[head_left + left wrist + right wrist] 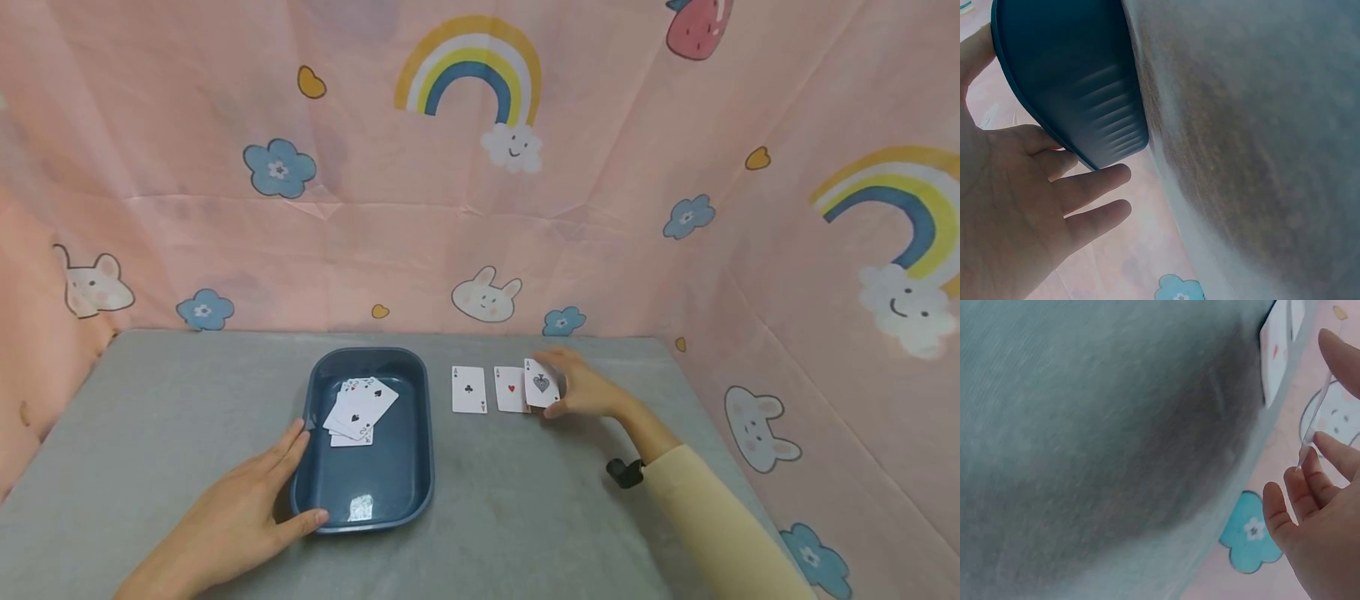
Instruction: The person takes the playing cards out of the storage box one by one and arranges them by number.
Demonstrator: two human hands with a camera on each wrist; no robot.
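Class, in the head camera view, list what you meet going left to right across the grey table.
Left hand → blue tray → ace of clubs → ace of hearts → ace of spades → right hand.

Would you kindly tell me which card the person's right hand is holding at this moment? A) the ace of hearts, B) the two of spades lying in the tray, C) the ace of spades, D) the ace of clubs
C. In the head view the right hand pinches the ace of spades tilted above the table, while the ace of clubs and ace of hearts lie flat beside it.
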